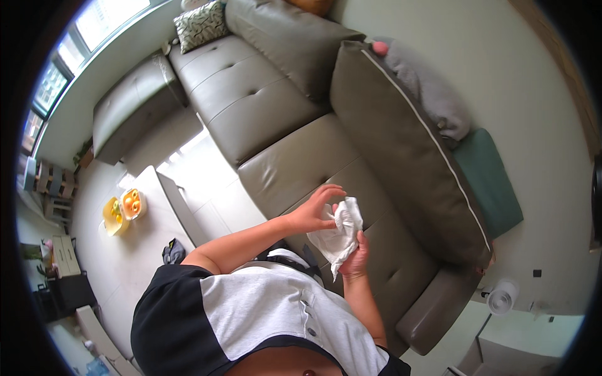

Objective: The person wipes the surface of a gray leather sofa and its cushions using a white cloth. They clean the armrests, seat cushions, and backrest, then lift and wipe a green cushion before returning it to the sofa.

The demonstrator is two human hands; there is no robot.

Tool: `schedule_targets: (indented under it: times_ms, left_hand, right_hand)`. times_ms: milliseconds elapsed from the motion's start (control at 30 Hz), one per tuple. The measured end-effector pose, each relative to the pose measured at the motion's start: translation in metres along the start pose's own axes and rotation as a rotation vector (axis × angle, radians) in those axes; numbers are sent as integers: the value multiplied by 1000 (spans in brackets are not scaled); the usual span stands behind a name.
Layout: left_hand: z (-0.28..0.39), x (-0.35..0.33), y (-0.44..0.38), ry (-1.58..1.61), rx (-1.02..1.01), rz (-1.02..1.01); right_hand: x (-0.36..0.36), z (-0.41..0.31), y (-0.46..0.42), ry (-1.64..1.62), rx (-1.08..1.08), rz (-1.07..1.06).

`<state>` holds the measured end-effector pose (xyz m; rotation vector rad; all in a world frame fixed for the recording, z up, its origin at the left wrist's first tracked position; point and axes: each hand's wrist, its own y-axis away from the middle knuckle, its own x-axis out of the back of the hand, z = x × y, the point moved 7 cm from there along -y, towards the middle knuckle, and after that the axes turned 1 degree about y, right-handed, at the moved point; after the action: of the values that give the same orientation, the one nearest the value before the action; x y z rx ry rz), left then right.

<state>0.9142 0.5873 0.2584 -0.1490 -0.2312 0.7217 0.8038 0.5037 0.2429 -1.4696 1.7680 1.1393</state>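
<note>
A crumpled white cloth (347,223) is held up above the sofa seat, in front of my body. From below and at its right edge, my right hand (356,258) grips it, with part of the palm hidden behind the folds. My left hand (312,214) comes in from the left with thumb and fingers spread apart. Its thumb lies over the cloth's left part, while the curved fingers reach towards the upper edge. Beneath both hands stretches the grey-brown leather sofa (287,178) with its tufted seat.
Tall back cushions (404,150) line the sofa's right side, with a green cushion (489,183) behind. At left, a table (146,235) bears fruit containers (115,216) and a dark bundle (174,251). A leather bench (136,103) stands near the windows; a white fan (502,297) is at lower right.
</note>
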Motion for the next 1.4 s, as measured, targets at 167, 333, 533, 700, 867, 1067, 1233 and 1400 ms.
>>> schedule_targets:
  times_ms: [167,333,533,700,867,1067,1233,1400]
  left_hand:
    - [-18,8,36,83,221,-123]
    - [-14,2,51,-159,156,-184]
    - [-5,-26,51,-258,48,-155]
    - [3,-76,40,-141,98,-220]
    - [5,-161,36,-156,185,-382]
    - [34,-269,30,129,490,-504]
    - [36,-318,26,148,595,-349]
    - [34,-338,21,155,599,-285]
  right_hand:
    - [15,59,9,91,-82,238]
    - [9,75,32,75,-47,329]
    - [21,47,68,80,104,339]
    - [51,8,123,-2,228,358]
    - [106,-43,209,42,287,406]
    - [166,-106,290,-36,379,467]
    - [186,-130,316,-212,403,364]
    - [192,-135,333,-502,411,55]
